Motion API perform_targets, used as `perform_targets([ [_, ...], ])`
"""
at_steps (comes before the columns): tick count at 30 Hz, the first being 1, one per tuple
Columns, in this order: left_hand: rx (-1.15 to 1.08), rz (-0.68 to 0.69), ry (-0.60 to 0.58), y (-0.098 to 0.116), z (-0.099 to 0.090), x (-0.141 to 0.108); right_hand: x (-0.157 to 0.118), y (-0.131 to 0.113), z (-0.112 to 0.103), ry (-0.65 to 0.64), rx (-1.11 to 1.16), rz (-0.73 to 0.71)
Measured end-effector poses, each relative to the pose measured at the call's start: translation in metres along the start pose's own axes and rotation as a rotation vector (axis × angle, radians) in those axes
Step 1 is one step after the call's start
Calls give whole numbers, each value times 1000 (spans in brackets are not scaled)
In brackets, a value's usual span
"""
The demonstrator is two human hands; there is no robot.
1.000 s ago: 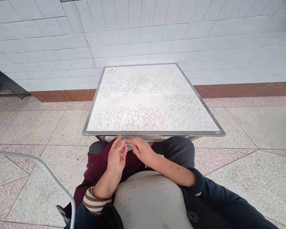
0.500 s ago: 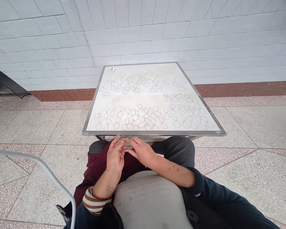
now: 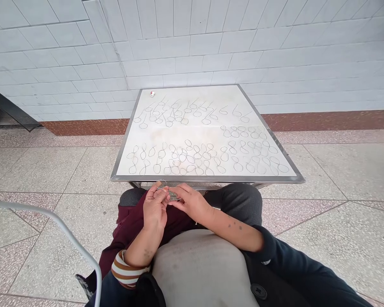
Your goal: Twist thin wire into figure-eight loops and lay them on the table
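My left hand [image 3: 154, 209] pinched one thin, grey, rounded wire loop [image 3: 163, 180], jutting past its fingertips [image 3: 164, 190]; whether my right hand [image 3: 195, 207] pinched too, I couldn't tell.

Free room mid-left on the tabletop [image 3: 182, 133], between wire figure-eights [image 3: 189, 159] (a dense near spread) and far loops [image 3: 178, 114].

Left hand [image 3: 154, 211]: one, thumb and fingers pinched; left forearm [image 3: 144, 244]: bare, angled forward and inward. Right hand [image 3: 193, 204]: one, fingers extended leftward, thumb below, tips close to left fingertips; right forearm [image 3: 235, 230]: bare, dark-spotted, slanting across the front of the body
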State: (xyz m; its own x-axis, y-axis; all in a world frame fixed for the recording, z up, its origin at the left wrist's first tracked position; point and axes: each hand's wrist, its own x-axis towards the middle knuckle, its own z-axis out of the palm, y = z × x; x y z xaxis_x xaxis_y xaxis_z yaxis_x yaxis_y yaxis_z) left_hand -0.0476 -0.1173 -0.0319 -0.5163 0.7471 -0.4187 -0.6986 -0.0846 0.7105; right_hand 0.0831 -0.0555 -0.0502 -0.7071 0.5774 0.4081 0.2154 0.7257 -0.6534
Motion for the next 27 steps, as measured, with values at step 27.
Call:
perform_targets([
  [27,172,170,-176,-5,3,-7,4,4,-9,90,-8,35],
])
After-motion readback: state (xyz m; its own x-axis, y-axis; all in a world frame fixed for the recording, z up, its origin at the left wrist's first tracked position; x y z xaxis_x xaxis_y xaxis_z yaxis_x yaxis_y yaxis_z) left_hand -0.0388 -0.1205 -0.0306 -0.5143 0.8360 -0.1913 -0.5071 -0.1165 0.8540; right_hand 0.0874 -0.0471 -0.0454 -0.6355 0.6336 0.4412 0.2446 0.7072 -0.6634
